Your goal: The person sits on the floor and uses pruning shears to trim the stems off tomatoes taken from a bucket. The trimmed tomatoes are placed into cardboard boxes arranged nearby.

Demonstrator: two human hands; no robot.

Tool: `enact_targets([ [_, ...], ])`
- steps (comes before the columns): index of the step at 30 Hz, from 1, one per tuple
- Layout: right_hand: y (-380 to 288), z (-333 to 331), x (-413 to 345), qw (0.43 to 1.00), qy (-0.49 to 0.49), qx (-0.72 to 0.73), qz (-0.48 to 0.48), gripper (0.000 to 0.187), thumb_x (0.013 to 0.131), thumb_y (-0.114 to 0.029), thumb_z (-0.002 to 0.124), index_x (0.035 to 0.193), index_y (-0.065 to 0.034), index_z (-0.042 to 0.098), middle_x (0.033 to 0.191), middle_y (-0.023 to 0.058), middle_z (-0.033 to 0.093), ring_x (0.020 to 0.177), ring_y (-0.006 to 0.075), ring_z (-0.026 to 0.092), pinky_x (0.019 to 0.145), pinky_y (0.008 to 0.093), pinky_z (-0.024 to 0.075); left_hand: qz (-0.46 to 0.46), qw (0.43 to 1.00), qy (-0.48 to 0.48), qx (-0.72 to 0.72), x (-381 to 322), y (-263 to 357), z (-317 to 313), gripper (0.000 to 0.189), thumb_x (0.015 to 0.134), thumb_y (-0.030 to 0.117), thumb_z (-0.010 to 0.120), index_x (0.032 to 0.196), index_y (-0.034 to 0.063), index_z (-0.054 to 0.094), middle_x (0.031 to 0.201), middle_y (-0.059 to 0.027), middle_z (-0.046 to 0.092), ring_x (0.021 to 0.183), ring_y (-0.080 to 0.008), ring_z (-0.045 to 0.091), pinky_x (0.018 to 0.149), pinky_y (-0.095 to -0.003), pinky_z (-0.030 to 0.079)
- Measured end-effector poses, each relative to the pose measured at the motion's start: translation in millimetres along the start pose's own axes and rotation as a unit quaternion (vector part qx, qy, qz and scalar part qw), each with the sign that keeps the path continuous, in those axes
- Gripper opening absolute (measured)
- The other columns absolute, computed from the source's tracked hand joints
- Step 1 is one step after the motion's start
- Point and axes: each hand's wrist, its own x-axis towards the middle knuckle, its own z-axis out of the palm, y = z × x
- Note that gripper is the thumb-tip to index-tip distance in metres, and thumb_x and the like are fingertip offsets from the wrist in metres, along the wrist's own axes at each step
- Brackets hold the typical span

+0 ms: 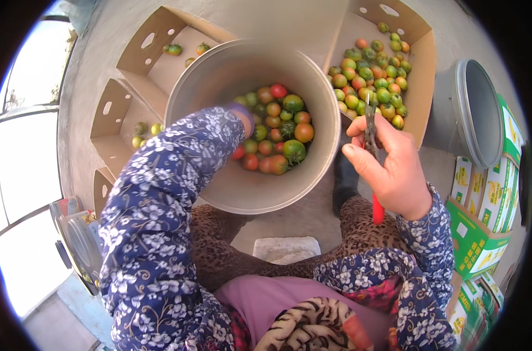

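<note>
A large grey bucket (213, 186) stands before me with red, orange and green tomatoes (294, 151) at its bottom. My left arm reaches over its rim; of my left hand (243, 115) only the blurred wrist with a purple band shows, and the fingers are hidden inside the bucket. Right of the bucket, my right hand (391, 162) holds small snips with red handles (378, 210), their dark blades pointing away from me. Beyond that hand lies a cardboard box (421, 83) holding many green and orange tomatoes (382, 94).
Two cardboard boxes (138, 48) (112, 109) with a few tomatoes lie at the left. An upright grey bucket (450, 109) stands at the right, near stacked green and white printed cartons (478, 243). A pale block (286, 250) rests on the floor between my legs.
</note>
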Motion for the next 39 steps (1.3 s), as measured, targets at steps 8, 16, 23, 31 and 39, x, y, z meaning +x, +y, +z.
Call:
enact_targets([
  [8, 7.8, -4.6, -3.9, 0.999, -0.002, 0.030, 0.018, 0.026, 0.095, -0.017, 0.073, 0.111, 0.0010, 0.062, 0.082, 0.0002, 0.059, 0.073, 0.0069, 0.053, 0.066, 0.0252, 0.0439, -0.116, 0.993, -0.002, -0.021, 54.7, 15.2, 49.9, 0.035, 0.100, 0.025, 0.062, 0.132, 0.0180, 0.075, 0.137, -0.0061, 0.071, 0.125, -0.0291, 0.068, 0.098, -0.0492, 0.055],
  [16, 8.9, -8.6, -8.6, 0.996, -0.022, 0.039, 0.073, 0.027, 0.096, -0.016, 0.071, 0.116, 0.0002, 0.062, 0.091, -0.0008, 0.059, 0.081, 0.0072, 0.054, 0.074, 0.0252, 0.0452, -0.055, 0.857, 0.236, -0.454, 28.7, -4.6, 36.6, 0.052, 0.091, 0.035, 0.068, 0.132, 0.0039, 0.067, 0.125, -0.0230, 0.072, 0.116, -0.0402, 0.069, 0.100, -0.0460, 0.054],
  [23, 13.7, -0.8, -0.5, 1.000, -0.002, 0.024, -0.004, 0.028, 0.093, -0.018, 0.075, 0.108, 0.0018, 0.062, 0.076, 0.0027, 0.062, 0.066, 0.0094, 0.056, 0.063, 0.0276, 0.0464, -0.179, 0.724, 0.233, -0.624, 58.3, 42.5, 6.9, 0.072, 0.089, 0.055, 0.069, 0.135, 0.0005, 0.064, 0.129, -0.0276, 0.068, 0.120, -0.0415, 0.066, 0.104, -0.0467, 0.051],
  [31, 13.9, -2.2, -1.9, 0.999, 0.005, 0.047, 0.023, 0.028, 0.094, -0.017, 0.074, 0.111, 0.0012, 0.063, 0.082, 0.0010, 0.061, 0.072, 0.0081, 0.055, 0.067, 0.0267, 0.0461, -0.125, 0.854, 0.267, -0.429, 24.7, 13.5, -7.5, 0.065, 0.087, 0.059, 0.068, 0.125, 0.0066, 0.073, 0.129, -0.0243, 0.070, 0.117, -0.0395, 0.068, 0.102, -0.0478, 0.053],
  [39, 26.7, -1.0, 3.3, 0.996, -0.034, 0.032, 0.077, 0.026, 0.095, -0.015, 0.072, 0.115, -0.0010, 0.063, 0.091, -0.0016, 0.062, 0.082, 0.0050, 0.055, 0.073, 0.0242, 0.0461, 0.027, 0.725, 0.398, -0.561, 45.1, 5.0, -16.2, 0.062, 0.089, 0.049, 0.076, 0.136, 0.0084, 0.067, 0.137, -0.0184, 0.066, 0.124, -0.0348, 0.064, 0.106, -0.0439, 0.051],
])
